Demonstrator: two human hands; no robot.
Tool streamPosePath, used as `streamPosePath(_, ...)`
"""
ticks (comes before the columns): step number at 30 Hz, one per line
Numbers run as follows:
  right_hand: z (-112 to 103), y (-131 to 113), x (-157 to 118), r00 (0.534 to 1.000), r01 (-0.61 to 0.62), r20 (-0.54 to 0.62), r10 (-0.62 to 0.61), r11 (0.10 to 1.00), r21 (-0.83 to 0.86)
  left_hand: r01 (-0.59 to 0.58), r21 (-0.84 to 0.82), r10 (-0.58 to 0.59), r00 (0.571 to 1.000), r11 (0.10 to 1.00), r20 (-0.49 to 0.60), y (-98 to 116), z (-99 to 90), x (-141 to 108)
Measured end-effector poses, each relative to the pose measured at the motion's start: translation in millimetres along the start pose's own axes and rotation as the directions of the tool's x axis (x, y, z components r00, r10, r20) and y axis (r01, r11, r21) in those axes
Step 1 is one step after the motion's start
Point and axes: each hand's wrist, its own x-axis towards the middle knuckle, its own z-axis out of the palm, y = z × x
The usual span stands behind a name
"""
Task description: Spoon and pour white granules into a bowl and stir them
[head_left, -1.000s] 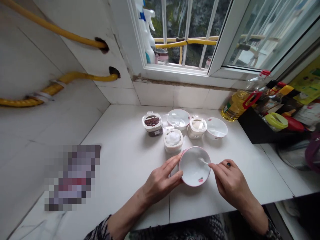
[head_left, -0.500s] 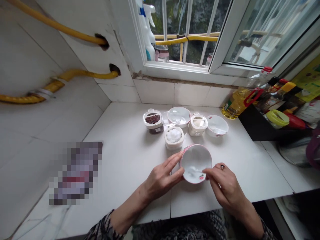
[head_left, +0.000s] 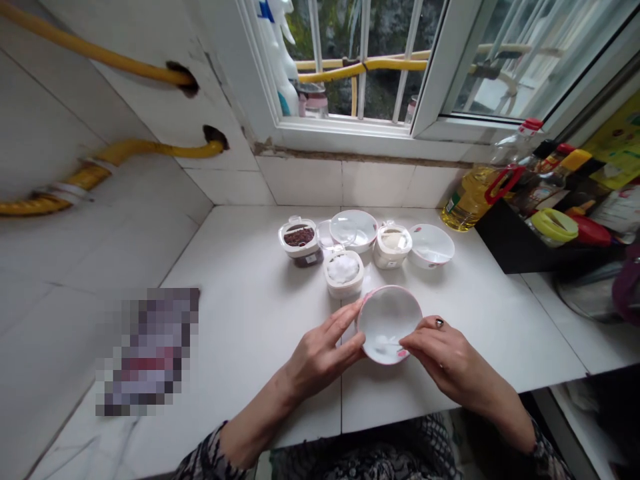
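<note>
The left hand (head_left: 325, 353), thumb and fingers parted, grips the near bowl (head_left: 389, 325) by its left rim. The right hand (head_left: 445, 357), fingertips pinched closed on the spoon (head_left: 393, 345), holds it inside that bowl; just beyond the left hand's fingertips, the white jar (head_left: 343, 273) stands open on the table (head_left: 240, 300).

Soft window daylight, dimmer corners, seemingly slight wide-angle edge distortion.
</note>
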Motion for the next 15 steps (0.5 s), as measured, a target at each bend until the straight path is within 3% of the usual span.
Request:
streamPosePath(4,-0.7,4.8,2.5,0.996,-0.046,-0.087,0.032,0.985,-0.167,-0.011,0.005,0.011,1.000,1.000,-0.008,-0.1,0.3,-0.1)
streamPosePath(7,-0.8,2.3,6.3,0.993,-0.111,-0.073,0.095,0.960,-0.256,-0.016,0.010,0.016,1.000,1.000,-0.008,0.0,0.3,0.0)
streamPosePath(15,8.1,-14.7,21.3,0.968,-0.235,0.056,0.244,0.963,-0.130,-0.065,0.015,0.065,0.998,0.998,0.003,2.5,-1.2,0.3)
